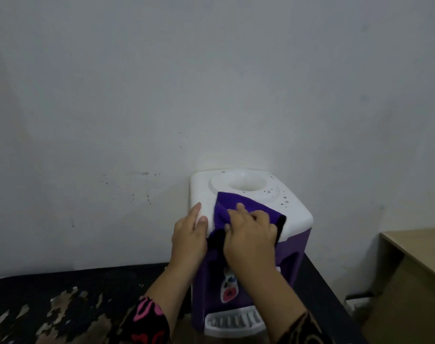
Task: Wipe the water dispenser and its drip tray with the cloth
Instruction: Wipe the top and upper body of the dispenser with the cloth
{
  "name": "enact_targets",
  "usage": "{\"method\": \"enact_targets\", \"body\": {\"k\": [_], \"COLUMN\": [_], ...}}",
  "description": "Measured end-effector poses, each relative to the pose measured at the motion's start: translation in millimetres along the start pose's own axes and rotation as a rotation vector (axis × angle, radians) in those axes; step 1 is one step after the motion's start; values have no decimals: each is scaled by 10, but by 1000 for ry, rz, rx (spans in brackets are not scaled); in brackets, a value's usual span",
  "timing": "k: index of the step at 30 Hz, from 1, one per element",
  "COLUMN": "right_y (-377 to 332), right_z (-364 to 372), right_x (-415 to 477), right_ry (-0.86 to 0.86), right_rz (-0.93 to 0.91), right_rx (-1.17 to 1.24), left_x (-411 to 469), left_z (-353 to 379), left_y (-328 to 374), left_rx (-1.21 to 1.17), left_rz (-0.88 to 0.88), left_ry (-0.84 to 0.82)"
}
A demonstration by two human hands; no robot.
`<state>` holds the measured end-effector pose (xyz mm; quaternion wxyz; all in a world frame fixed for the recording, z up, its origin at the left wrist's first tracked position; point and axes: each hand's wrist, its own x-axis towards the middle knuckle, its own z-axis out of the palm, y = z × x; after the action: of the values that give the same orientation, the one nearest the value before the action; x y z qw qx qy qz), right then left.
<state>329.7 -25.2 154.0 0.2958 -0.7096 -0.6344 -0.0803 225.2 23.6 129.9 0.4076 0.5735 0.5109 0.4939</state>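
Note:
A small water dispenser [296, 214] with a white top and purple body stands on a dark table against the wall. Its white slotted drip tray [233, 321] juts out at the bottom front. A purple cloth [226, 204] lies over the front of the white top and hangs down the front. My right hand [251, 234] rests on the cloth with its fingers bunched into the fabric. My left hand [189, 234] lies with straight fingers against the dispenser's front left corner, thumb on the white top. Dark specks dot the top's right side.
The dark table [62, 299] has a worn, peeling surface at the left. A light wooden desk [415, 247] stands lower at the right, with a gap between it and the dark table. A plain white wall [211, 83] rises directly behind the dispenser.

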Motion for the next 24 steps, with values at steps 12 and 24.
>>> {"method": "enact_targets", "body": {"k": [12,24], "right_y": [91,-37], "right_z": [5,-41], "right_x": [41,741], "right_ry": [17,-250], "right_rz": [-54,26], "right_rx": [111,-127], "left_x": [117,124], "left_z": [177,205], "left_y": [100,65], "left_rx": [334,436], "left_rz": [174,197], "left_ry": [16,35]}}
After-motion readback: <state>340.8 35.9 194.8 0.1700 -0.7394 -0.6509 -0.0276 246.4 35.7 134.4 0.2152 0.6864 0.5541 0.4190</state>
